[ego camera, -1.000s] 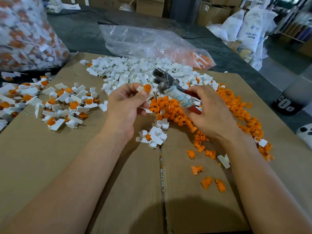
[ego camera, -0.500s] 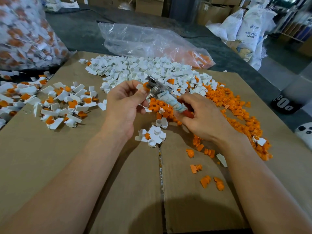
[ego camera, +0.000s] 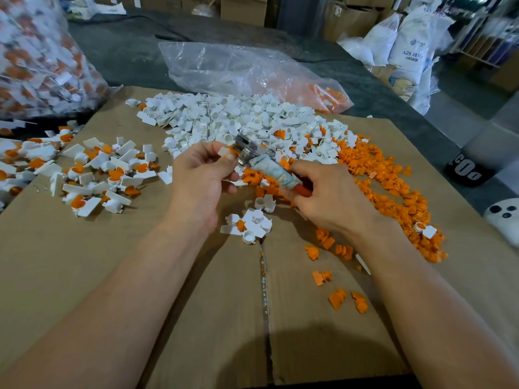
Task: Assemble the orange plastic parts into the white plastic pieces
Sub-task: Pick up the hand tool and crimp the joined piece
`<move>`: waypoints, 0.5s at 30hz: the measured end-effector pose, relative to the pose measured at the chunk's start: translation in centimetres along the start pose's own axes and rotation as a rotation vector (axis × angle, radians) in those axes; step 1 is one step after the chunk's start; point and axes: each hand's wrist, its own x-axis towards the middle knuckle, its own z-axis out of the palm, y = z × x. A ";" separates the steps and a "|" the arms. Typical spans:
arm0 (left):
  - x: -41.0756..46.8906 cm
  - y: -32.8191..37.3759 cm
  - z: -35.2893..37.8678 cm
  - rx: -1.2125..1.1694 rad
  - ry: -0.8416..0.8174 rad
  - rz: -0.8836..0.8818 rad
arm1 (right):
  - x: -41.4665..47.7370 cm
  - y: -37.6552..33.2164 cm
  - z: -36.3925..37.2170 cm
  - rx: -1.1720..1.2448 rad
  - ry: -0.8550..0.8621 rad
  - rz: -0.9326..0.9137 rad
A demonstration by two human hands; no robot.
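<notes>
The left hand (ego camera: pixel 202 178) pinched a white-and-orange piece (ego camera: pixel 227 151) between thumb and curled fingers, above the cardboard (ego camera: pixel 84 262). The right hand (ego camera: pixel 334 203) was curled round the cloth-wrapped pliers (ego camera: pixel 266 167), whose metal head touched that piece.

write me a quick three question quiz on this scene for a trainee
1. True or false: the right hand grips a tool with a wrapped handle.
2. Where does the main spread of assembled white-and-orange pieces lie on the cardboard? A) left of the hands B) right of the hands C) between the forearms
3. Fill in: the left hand pinches a white piece with an ___ part at its end.
Key: 1 true; 2 A; 3 orange.
</notes>
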 end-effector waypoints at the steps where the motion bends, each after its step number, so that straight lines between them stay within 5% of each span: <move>1: 0.0 0.0 0.0 -0.002 0.004 -0.004 | 0.0 -0.1 0.0 -0.023 0.005 -0.001; 15: -0.1 0.5 -0.2 -0.118 0.035 -0.068 | 0.5 1.6 0.0 -0.114 0.187 0.015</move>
